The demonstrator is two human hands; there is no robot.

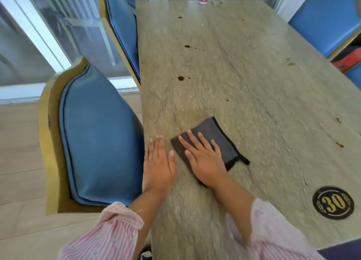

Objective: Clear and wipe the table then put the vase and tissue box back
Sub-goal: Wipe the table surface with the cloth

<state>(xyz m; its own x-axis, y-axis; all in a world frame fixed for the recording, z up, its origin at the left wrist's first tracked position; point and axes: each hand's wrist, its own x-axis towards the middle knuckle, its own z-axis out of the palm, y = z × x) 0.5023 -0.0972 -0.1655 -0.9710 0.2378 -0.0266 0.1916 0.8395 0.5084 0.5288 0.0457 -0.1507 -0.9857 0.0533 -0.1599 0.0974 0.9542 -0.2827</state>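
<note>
A folded dark grey cloth (216, 134) lies on the stone-patterned table (244, 87) near its front left. My right hand (205, 158) presses flat on the cloth with straight, spread fingers. My left hand (158, 165) rests flat on the bare tabletop just left of the cloth, by the table's left edge. Several brown stains dot the table, such as a stain (180, 78) ahead of the cloth and another stain (187, 46) farther back. No vase or tissue box is in view.
Two blue padded chairs, one chair (93, 138) and a second chair (121, 30), stand along the table's left side; another blue chair (328, 23) is at the far right. A round black "30" badge (333, 202) sits at the front right. A small round object (203, 1) lies at the far edge.
</note>
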